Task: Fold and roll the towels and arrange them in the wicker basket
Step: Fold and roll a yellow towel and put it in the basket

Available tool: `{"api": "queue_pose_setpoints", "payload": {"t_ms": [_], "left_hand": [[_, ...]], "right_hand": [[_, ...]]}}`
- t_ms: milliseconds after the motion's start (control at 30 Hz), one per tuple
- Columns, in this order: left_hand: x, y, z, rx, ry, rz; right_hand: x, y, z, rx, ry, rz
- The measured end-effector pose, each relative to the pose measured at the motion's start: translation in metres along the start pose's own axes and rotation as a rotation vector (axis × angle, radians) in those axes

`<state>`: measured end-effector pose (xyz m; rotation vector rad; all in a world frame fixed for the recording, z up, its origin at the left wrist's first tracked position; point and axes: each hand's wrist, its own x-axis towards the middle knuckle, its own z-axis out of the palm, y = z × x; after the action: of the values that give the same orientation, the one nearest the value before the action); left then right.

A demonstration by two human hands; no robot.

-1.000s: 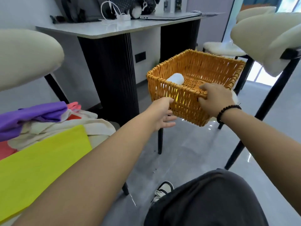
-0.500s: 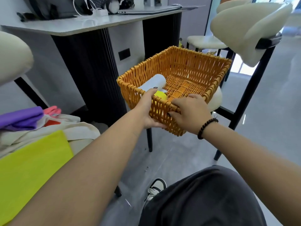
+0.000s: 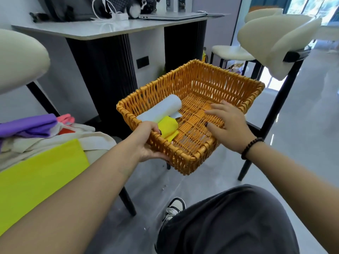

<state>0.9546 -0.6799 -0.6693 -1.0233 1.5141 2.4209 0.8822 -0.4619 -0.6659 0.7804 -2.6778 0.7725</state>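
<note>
**Steadying the basket so the rolls stay put**

The wicker basket (image 3: 200,158) is held in the air in front of the person's knees, tilted so its near-left corner sits lower. The left hand (image 3: 146,143) grips that near-left rim, thumb hooked over the top edge and fingers curled underneath the wall. The right hand (image 3: 226,125) reaches in over the near-right rim with its fingers spread and relaxed above the woven bottom, clasping nothing; whether the fingertips touch the weave cannot be told.

Two rolls lie against the left wall inside: a white rolled towel (image 3: 161,109), and nearer the left thumb a yellow rolled towel (image 3: 168,128) whose outer flap is coming loose. More cloth waits on the left: a flat yellow towel (image 3: 36,176), with a purple towel (image 3: 27,124) and cream and pink cloth heaped behind it.

The step in hand looks like settling the basket and tidying its contents. To do it well, level the basket first, since the tilt lets the rolls slide toward the low corner. Tuck the yellow flap under its roll so the weight pins it, and push both rolls snug to the wall, parallel, leaving the bare right half free for the rest. The one-handed hold at a corner is a weak one; a second hand or a resting surface would be safer.

No brand, label or readable writing shows anywhere.
</note>
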Motion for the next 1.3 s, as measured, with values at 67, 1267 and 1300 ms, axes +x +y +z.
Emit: {"api": "queue_pose_setpoints", "payload": {"t_ms": [67, 1267, 1300], "left_hand": [[-0.014, -0.004, -0.016, -0.027, 0.019, 0.012], [-0.048, -0.191, -0.113, 0.262, -0.054, -0.269], [-0.041, -0.199, -0.119, 0.247, -0.056, -0.302]], "right_hand": [[0.002, -0.009, -0.006, -0.067, -0.002, 0.031], [-0.064, 0.117, 0.050, -0.316, -0.254, 0.705], [-0.068, 0.121, 0.058, -0.357, -0.289, 0.696]]}}
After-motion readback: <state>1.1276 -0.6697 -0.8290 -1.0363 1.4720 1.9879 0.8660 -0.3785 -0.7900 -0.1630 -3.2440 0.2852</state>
